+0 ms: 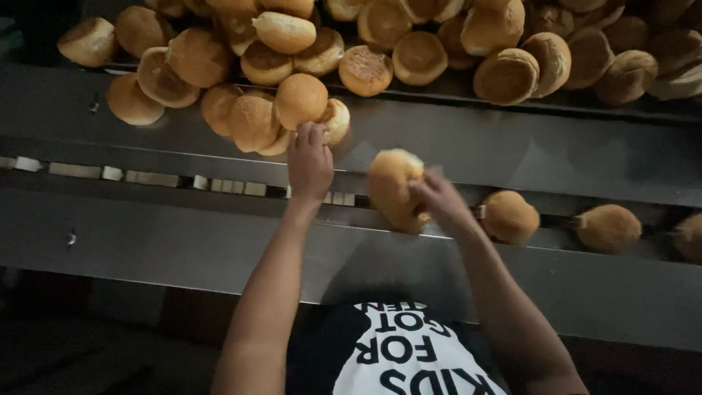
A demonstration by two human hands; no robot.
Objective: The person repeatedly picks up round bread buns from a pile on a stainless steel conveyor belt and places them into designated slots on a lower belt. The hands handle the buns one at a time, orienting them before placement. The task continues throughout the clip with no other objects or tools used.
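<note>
Left hand (310, 164): fingers barely spread, tips touching a bun (300, 99) in the heap. Right hand (439, 201): fingers curled around another bun (391, 184). Downstream on the conveyor channel (175, 181): three buns (510, 216).

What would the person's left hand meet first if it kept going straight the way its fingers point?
The left hand points up toward the heap. Its fingertips already seem to touch a round bun, so that comes first, though depth is unclear.

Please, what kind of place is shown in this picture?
Probably a bakery production line. A big heap of round buns lies on a long steel chute, single buns sit in a row in a conveyor track, and the right hand holds a bun over it.
</note>
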